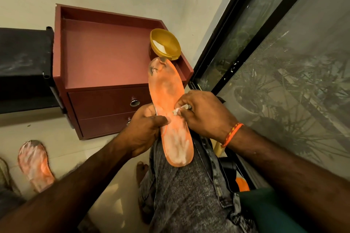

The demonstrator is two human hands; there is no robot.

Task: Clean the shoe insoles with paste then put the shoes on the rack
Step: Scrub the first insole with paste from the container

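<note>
An orange insole (166, 96), smeared with white paste over its heel end, rests on my right knee with its toe pointing away. My left hand (145, 130) grips its left edge near the middle. My right hand (204, 113) is closed on a small brush (184, 108) whose white, paste-covered tip touches the insole's right edge. A yellow bowl (165, 44) with white paste stands on the maroon drawer unit beyond the insole's toe. A second orange insole (35, 164), also coated with paste, lies on the floor at the lower left.
The maroon two-drawer unit (106, 55) stands against the wall ahead. A dark rack or cabinet (22, 66) sits to its left. A black-framed mesh window (284, 62) runs along the right. My bare foot (142, 172) rests on the tiled floor.
</note>
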